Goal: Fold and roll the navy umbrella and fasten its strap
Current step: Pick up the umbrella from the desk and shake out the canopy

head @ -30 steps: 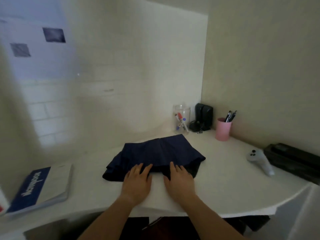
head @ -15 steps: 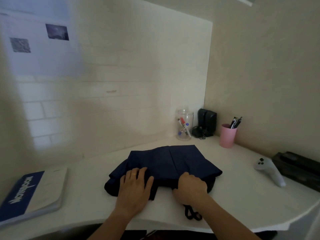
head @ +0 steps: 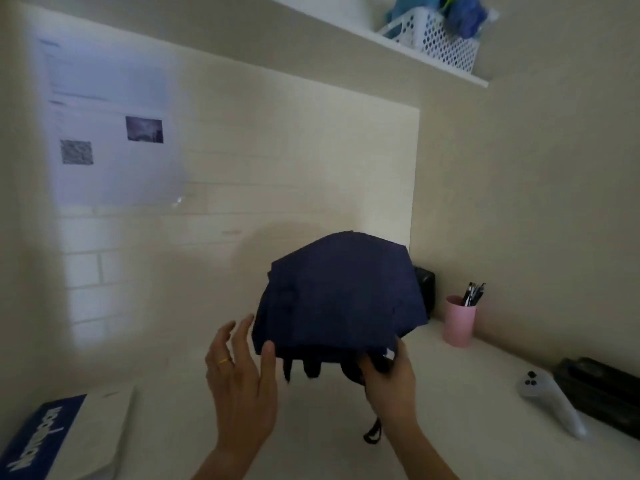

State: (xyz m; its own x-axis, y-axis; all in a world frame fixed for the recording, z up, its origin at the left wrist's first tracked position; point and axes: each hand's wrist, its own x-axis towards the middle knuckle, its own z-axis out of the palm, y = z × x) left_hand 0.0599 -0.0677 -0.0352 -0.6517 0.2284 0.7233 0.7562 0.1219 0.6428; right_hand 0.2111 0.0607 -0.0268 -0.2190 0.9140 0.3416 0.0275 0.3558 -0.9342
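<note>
The navy umbrella (head: 341, 296) is lifted off the white desk (head: 450, 403) and held upright in front of me, its loose canopy spread like a dome. My right hand (head: 391, 379) grips its lower end from underneath, and a black wrist loop (head: 373, 433) dangles below that hand. My left hand (head: 242, 379), wearing a gold ring, has straight fingers; its thumb touches the canopy's lower left edge. The strap is not distinguishable among the folds.
A blue and white book (head: 65, 441) lies at the desk's left front. A pink pen cup (head: 460, 320), a white controller (head: 550, 403) and a black case (head: 602, 393) stand at the right. A shelf with a white basket (head: 436, 39) hangs overhead.
The umbrella lay flat on the desk under both hands. My right hand has gripped its near end and raised it upright. My left hand has come off the fabric.
</note>
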